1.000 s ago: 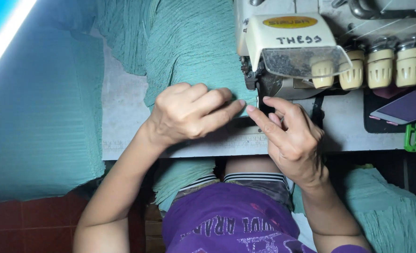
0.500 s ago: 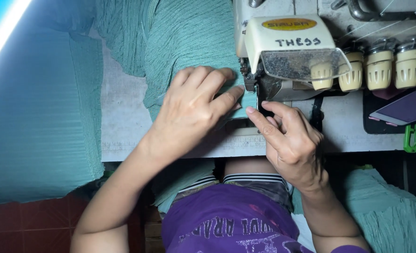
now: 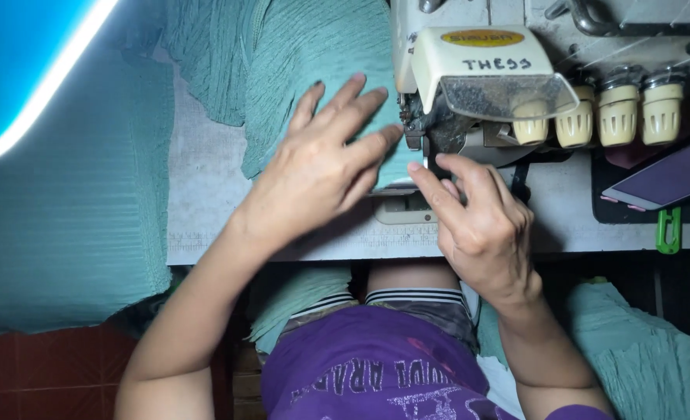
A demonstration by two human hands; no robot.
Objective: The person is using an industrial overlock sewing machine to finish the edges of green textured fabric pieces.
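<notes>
A strip of crinkled teal fabric (image 3: 306, 54) runs over the white table (image 3: 205, 194) up to the presser foot of a cream overlock sewing machine (image 3: 477, 70). My left hand (image 3: 322, 167) lies flat on the fabric, fingers spread and stretched toward the needle area. Just below the machine's front, my right hand (image 3: 481, 222) rests with its forefinger pointing at the fabric's edge by the presser foot, fingers curled, holding nothing that I can see.
Several cream thread knobs (image 3: 617, 113) line the machine's right side. A dark phone (image 3: 664, 175) lies at the right, a green clip (image 3: 669, 229) at the table edge. Piles of teal fabric lie at the left (image 3: 57, 233) and lower right (image 3: 640, 358). My purple shirt (image 3: 376, 365) fills the bottom.
My left hand has opened from a curled grip to a flat spread hand and slid forward along the fabric toward the machine. The right hand has hardly moved.
</notes>
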